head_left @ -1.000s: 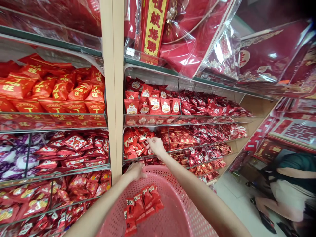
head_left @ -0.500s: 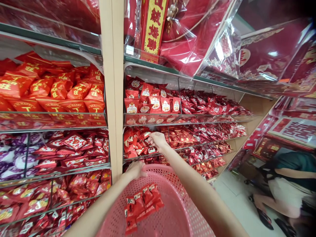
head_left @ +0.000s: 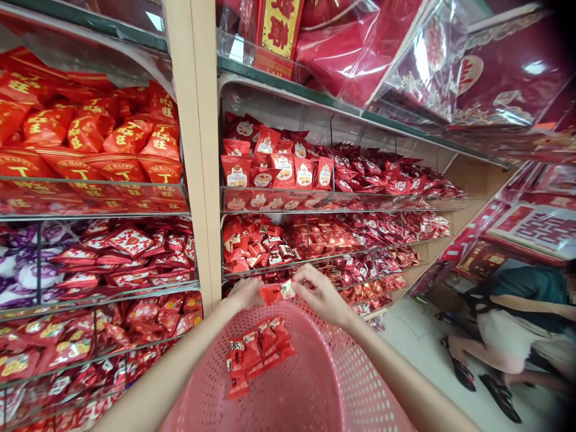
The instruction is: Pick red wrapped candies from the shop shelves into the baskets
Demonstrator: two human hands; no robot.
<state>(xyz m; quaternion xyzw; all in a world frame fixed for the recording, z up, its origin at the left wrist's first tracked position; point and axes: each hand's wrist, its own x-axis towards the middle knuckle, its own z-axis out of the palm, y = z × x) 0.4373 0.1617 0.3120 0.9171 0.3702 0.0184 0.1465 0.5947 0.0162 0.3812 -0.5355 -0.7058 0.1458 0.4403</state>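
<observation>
A pink perforated plastic basket (head_left: 335, 348) is in front of me below the shelves. My left hand (head_left: 245, 294) grips its far rim, fingers curled over the edge. Just to the right, my right hand (head_left: 315, 291) pinches a small red wrapped candy (head_left: 278, 292) with a white end, above the basket's far side. The candy's left end comes close to my left fingertips; whether they touch it I cannot tell. Several similar red wrapped candies (head_left: 258, 351) lie in a row at the basket's bottom. A shelf bin of matching red candies (head_left: 252, 243) sits behind my hands.
Glass-fronted shelves (head_left: 369, 204) of red packets extend right. A wooden post (head_left: 202, 150) divides them from the left shelves, which hold larger red bags (head_left: 90, 126) and purple-white candies (head_left: 27, 270). At right, a person (head_left: 517, 318) in a green top is low above the tiled floor (head_left: 405, 354).
My right hand has come down and back from the candy bin to the basket's far rim, bringing a red candy. The left hand stays on the rim. The view has shifted slightly.
</observation>
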